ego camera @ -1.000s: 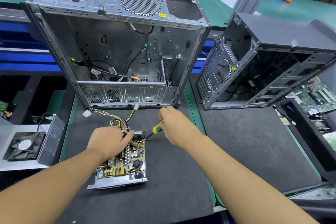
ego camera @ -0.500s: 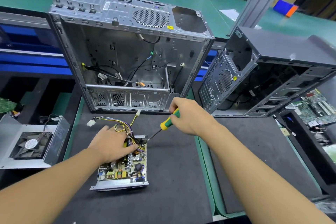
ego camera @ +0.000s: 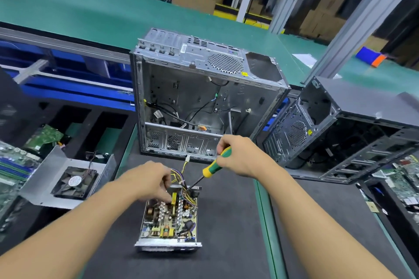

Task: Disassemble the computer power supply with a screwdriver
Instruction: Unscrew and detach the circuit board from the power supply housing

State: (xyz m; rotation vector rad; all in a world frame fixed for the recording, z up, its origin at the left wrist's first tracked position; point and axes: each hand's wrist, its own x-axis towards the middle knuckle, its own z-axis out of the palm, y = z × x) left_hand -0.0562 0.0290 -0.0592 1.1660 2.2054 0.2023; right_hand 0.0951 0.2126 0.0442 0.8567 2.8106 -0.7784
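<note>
Dark matting point(ego camera: 226, 222) covers our bench and runs right of the opened power supply point(ego camera: 169, 217) to a green edge strip point(ego camera: 264, 222). Our right hand point(ego camera: 240, 156) wraps the screwdriver point(ego camera: 215, 164), its tip down among the wires at the supply's far end. Our left hand point(ego camera: 149, 179) bends its fingers onto the board there; we cannot tell whether they pinch anything. Behind, a silver computer case point(ego camera: 204, 97) holds loose cables. To the left, a metal cover point(ego camera: 40, 188) holds a fan point(ego camera: 74, 182).

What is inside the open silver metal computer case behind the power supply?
Inside the open silver metal computer case: loose black cables, an orange-tipped connector and a perforated drive cage. No circuit board shows. The cage wall hides whatever lies behind it.
</note>
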